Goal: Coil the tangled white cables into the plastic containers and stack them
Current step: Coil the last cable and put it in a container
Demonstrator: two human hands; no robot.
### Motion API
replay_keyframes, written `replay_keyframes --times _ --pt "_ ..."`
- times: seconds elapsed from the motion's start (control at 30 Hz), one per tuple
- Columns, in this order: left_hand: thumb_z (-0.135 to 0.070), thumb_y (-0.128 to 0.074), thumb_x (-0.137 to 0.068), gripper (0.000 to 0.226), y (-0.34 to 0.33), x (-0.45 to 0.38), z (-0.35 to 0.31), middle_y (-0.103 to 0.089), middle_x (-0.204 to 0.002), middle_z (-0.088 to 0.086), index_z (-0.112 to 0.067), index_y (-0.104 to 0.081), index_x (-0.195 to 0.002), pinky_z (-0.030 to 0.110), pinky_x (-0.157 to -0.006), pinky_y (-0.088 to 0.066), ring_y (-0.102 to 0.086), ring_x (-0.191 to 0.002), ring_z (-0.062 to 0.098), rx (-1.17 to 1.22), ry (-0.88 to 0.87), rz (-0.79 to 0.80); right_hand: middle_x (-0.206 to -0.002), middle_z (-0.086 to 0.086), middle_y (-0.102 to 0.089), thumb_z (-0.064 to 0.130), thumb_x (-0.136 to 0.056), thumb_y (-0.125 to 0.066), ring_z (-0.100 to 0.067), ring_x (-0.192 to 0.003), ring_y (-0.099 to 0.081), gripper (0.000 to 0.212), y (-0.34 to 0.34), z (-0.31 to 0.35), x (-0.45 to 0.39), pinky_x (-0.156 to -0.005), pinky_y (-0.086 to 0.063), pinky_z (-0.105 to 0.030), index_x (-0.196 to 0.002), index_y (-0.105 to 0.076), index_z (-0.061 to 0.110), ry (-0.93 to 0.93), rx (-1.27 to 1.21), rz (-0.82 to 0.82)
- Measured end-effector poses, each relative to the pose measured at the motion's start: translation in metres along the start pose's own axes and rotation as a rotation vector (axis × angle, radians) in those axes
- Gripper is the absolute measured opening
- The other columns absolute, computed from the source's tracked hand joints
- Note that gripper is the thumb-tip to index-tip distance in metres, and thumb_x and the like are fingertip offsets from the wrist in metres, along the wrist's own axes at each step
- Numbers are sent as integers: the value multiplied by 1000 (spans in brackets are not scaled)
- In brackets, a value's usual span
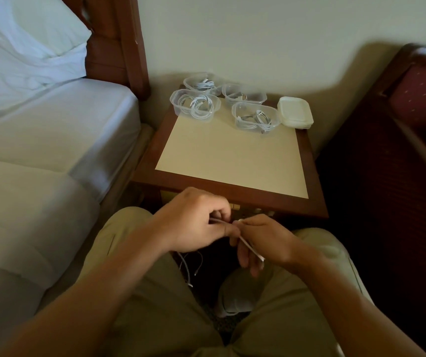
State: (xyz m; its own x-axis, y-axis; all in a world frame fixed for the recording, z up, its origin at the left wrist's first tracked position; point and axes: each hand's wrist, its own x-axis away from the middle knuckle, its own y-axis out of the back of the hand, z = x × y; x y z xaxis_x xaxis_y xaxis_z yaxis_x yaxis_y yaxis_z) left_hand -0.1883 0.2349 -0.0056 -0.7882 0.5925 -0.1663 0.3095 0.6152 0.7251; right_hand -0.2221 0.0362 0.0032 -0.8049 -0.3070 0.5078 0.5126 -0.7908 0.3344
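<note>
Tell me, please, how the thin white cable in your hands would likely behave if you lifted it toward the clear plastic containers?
The thin white cable is probably floppy: its loose end droops in tangled loops between the knees. It looks light, since the left hand and right hand hold it with a pinch of the fingers. It may spring out: one clear plastic container has cable poking over its rim.

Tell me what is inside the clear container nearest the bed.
Inside the clear container lies a coiled white cable. The loops overlap, so its plugs and anything beneath them are not visible.
</note>
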Motion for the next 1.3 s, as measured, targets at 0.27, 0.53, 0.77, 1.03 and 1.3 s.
replay_keyframes --times 0.27,0.53,0.77,1.03,1.3 --pt "-39 -58 -98 23 -19 2 -3 -74 -95 -7 -22 -73 -99 39 -89 -56 -70 -97 13 501 148 -94 -47 2 -48 44 -105 -35 -9 -33 -45 45 -1 -9 -4 -35 -26 -20 -86 -58 10 126 -938 469" --pt "-35 -53 -103 30 -15 4 -10 -75 -101 4 -13 -73 -107 50 -92 -56 -70 -101 25 651 130 -111 -52 7 -53 40 -108 -34 -7 -40 -51 41 5 -11 -2 -44 -27 -22 -90 -58 12 212 -1154 592" --pt "-23 -52 -106 18 -24 3 -12 -73 -95 -9 -22 -70 -106 28 -82 -56 -70 -95 12 466 122 -157 -61 2 -61 35 -111 -26 -11 -48 -60 43 -3 -10 -1 -51 -41 -24 -101 -56 5 242 -1272 577" --pt "-20 -45 -108 27 -21 4 -15 -74 -109 2 -15 -70 -118 40 -99 -54 -70 -109 21 743 134 -54 -58 -1 -61 34 -111 -27 -17 -54 -64 44 -6 -3 -5 -56 -49 -27 -97 -57 5 250 -1365 541" --pt "-15 -43 -109 26 -25 7 -11 -73 -95 -10 -23 -68 -109 23 -80 -56 -71 -92 8 470 115 -47 -71 -4 -66 32 -107 -36 -17 -55 -63 42 -15 -2 -3 -59 -52 -29 -99 -65 3 230 -1255 356"
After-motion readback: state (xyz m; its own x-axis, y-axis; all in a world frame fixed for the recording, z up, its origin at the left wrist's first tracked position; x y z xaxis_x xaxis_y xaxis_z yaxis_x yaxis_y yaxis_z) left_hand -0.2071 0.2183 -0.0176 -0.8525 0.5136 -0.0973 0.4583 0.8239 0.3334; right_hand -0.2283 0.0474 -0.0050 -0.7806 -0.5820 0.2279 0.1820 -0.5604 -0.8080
